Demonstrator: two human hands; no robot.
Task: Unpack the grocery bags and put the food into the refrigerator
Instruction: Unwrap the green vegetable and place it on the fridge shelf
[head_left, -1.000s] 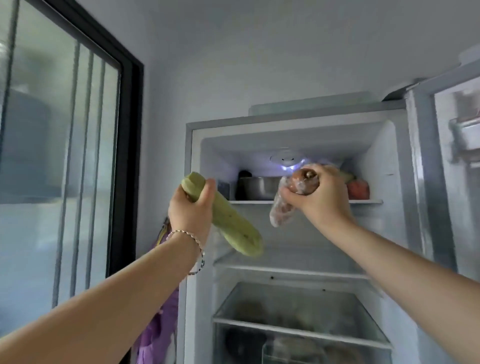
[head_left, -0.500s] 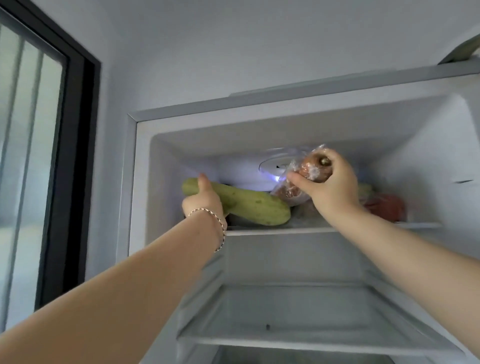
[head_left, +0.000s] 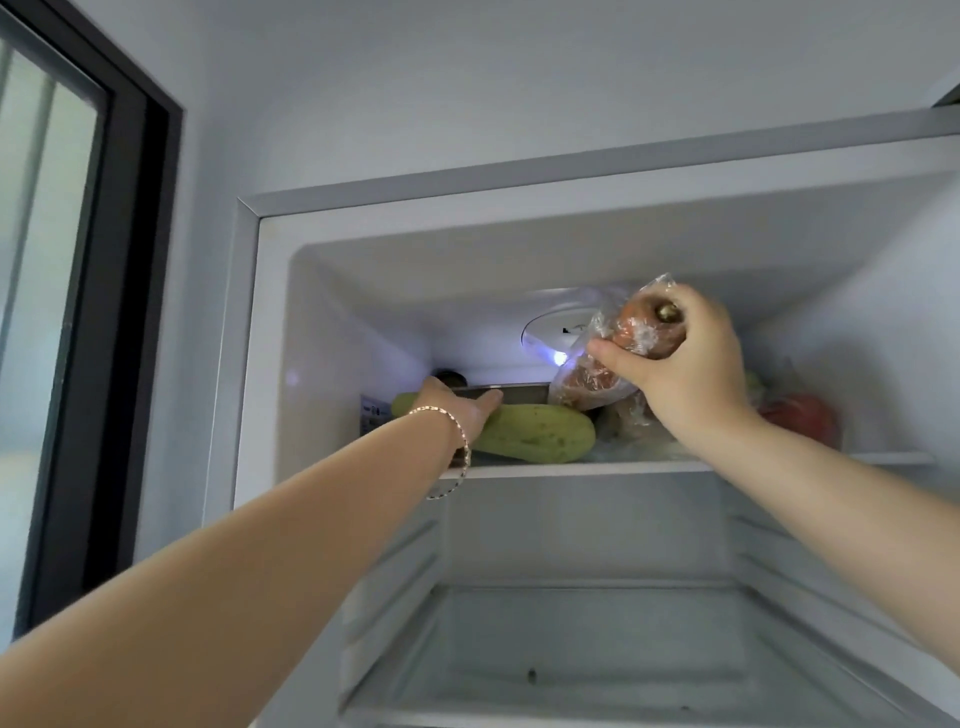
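Head view: top shelf (head_left: 623, 468), front edge nearest. Green squash (head_left: 540, 435) lies lengthwise on it. Left hand (head_left: 460, 410) rests flat on the squash, fingers straight, probably steadying it. Right hand (head_left: 685, 374) grips the bagged carrots (head_left: 618, 340) above mid-shelf, not yet set down. Metal pot (head_left: 522, 393) sits behind.

The single head-worn camera looks steeply up and forward from below, close to the open refrigerator (head_left: 245, 364), its top shelf (head_left: 597, 469) centred far ahead, a dark window frame (head_left: 137, 270) at left.

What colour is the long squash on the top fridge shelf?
The squash is pale green, faintly speckled; head view.
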